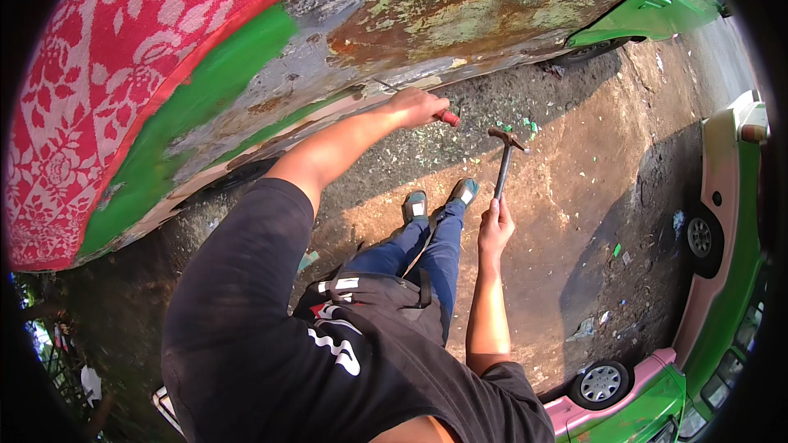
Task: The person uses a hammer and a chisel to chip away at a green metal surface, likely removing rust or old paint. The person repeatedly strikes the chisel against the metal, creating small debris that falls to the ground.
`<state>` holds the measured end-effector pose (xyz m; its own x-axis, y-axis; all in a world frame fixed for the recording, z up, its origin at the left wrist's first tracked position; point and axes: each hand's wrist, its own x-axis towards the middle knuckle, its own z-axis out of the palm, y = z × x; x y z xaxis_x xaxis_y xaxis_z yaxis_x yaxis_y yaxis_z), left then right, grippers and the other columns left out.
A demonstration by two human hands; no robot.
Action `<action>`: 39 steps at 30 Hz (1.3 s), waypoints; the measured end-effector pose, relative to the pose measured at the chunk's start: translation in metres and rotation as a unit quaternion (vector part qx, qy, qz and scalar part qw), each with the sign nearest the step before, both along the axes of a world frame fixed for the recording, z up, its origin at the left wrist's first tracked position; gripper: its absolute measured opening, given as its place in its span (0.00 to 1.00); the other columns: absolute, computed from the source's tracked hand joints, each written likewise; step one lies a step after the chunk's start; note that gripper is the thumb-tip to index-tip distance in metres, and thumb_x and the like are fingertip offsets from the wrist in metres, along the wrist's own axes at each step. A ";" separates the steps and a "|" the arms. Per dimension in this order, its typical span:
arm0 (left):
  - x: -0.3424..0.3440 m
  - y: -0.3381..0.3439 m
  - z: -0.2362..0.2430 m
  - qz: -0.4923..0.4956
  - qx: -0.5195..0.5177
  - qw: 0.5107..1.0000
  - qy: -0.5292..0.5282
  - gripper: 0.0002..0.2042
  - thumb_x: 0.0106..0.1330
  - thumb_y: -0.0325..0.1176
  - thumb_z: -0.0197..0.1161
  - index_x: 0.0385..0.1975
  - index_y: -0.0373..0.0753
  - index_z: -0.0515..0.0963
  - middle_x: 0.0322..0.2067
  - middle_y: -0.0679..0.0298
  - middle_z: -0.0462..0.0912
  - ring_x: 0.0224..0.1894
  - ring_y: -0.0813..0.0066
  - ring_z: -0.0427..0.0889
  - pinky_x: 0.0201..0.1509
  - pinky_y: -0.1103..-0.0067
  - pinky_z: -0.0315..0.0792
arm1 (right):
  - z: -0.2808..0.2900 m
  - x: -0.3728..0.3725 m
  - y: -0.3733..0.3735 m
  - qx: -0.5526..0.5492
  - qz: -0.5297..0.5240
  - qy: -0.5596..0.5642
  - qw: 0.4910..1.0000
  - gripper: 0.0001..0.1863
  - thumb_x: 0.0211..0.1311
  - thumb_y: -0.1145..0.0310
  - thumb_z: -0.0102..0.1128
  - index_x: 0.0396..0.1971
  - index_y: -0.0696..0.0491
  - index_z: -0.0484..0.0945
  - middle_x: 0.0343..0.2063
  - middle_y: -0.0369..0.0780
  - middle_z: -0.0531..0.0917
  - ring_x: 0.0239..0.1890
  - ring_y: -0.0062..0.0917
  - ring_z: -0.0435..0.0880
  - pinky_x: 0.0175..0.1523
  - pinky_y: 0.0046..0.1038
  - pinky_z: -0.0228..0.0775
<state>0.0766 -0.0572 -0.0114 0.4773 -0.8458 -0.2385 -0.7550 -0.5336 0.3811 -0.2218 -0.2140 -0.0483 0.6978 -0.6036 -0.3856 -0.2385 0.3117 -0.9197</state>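
L hand [416,107] closed round red-handled tool [449,117] nr lower edge of panel [484,12]; R hand [496,228] gripping hammer [504,167]. Rec. square blows, L fingers clear.

Outdoors, daytime; bare brown dirt ground [583,184] is filling the middle, looking rough and dusty. Strong sun is hitting wide tan patches, while dark shadow [640,238] is covering other parts, its edges showing sharply toward the right. Litter [584,328] is lying scattered, mostly small pale and greenish bits. Grey paving [726,57] is running along the upper right. Parked pink-and-green bodywork [718,156] with spoked wheel covers [601,384] is curving down the right side into the lower corner. Dim greenery [57,349] is showing at lower left, bright spots breaking through.
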 end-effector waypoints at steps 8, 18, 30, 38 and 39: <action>0.006 0.002 -0.029 -0.025 0.051 0.998 -0.037 0.10 0.59 0.40 0.64 0.35 0.48 0.71 0.27 0.62 0.82 0.32 0.55 0.83 0.33 0.61 0.73 | 0.015 0.029 0.017 0.213 -0.026 0.040 0.976 0.15 0.74 0.58 0.48 0.50 0.50 0.77 0.13 0.25 0.59 0.11 0.09 0.55 0.14 0.16 0.47; 0.011 -0.003 -0.039 0.010 0.003 0.996 -0.086 0.10 0.59 0.41 0.63 0.34 0.48 0.71 0.25 0.63 0.82 0.29 0.56 0.83 0.30 0.63 0.74 | 0.016 0.031 0.062 0.288 0.005 0.048 0.956 0.15 0.74 0.59 0.47 0.53 0.49 0.75 0.15 0.26 0.61 0.12 0.09 0.57 0.15 0.16 0.48; 0.014 -0.004 -0.034 0.024 -0.007 0.997 -0.073 0.10 0.60 0.43 0.62 0.35 0.47 0.71 0.24 0.60 0.82 0.30 0.55 0.83 0.30 0.61 0.75 | 0.008 0.044 0.045 0.278 -0.027 0.043 0.959 0.14 0.74 0.57 0.47 0.49 0.47 0.76 0.13 0.26 0.62 0.10 0.10 0.57 0.13 0.17 0.47; 0.019 -0.004 -0.029 0.051 -0.015 0.996 -0.073 0.12 0.58 0.38 0.65 0.37 0.46 0.70 0.23 0.58 0.82 0.30 0.53 0.83 0.31 0.60 0.75 | 0.025 0.051 0.061 0.353 -0.134 -0.024 0.926 0.18 0.75 0.55 0.44 0.59 0.46 0.69 0.13 0.27 0.57 0.10 0.11 0.53 0.13 0.18 0.45; 0.017 -0.006 -0.030 0.046 -0.013 0.996 -0.072 0.12 0.57 0.38 0.65 0.36 0.46 0.70 0.23 0.58 0.82 0.30 0.53 0.83 0.31 0.60 0.75 | 0.022 0.051 0.055 0.333 -0.093 -0.012 0.938 0.18 0.75 0.55 0.44 0.58 0.46 0.70 0.13 0.27 0.58 0.10 0.10 0.53 0.13 0.18 0.45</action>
<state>0.0935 -0.0631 -0.0412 0.5812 -0.8015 -0.1407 -0.7510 -0.5949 0.2865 -0.1705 -0.1595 -0.0261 0.6178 -0.3475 -0.7054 -0.1040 0.8531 -0.5113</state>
